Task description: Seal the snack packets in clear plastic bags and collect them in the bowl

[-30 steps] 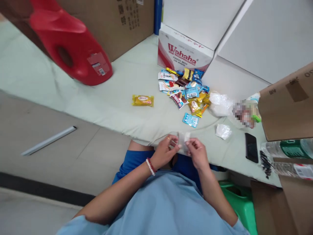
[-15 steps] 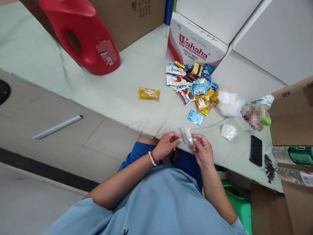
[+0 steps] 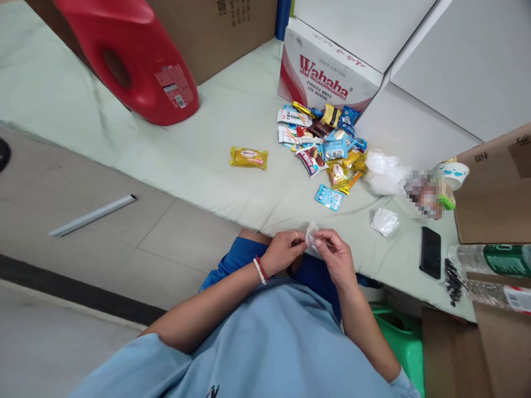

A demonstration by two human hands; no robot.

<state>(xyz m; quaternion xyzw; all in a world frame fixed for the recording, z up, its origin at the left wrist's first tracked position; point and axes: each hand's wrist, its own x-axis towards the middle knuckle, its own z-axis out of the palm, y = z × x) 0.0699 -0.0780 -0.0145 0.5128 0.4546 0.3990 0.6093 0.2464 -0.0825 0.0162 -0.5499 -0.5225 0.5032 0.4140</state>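
Between my two hands, just over the table's front edge, is a small crumpled clear plastic bag [image 3: 311,234]. My left hand [image 3: 285,250], with a ring and a beaded bracelet, pinches the bag's left side. From the other side, my right hand [image 3: 335,255] grips it between thumb and fingers. Beyond them lies a light-blue snack packet [image 3: 328,197], flat on the cloth. A yellow-wrapped snack cake [image 3: 249,158] lies by itself to the left. Farther back is a heap of wrapped snacks [image 3: 335,149]. To the right rests another folded clear plastic bag [image 3: 385,221].
A red jug [image 3: 136,61] and a Wahaba-lettered carton [image 3: 327,72] stand at the back. On the right are a black phone [image 3: 430,252], plastic bottles [image 3: 506,260], a paper bowl [image 3: 453,173] and a cardboard box [image 3: 493,193]. A green stool [image 3: 404,342] stands below.
My hands have come closer together on the plastic bag. The left hand's fingers, formerly just beside it, now touch it, and the bag looks more bunched. The view has shifted slightly.
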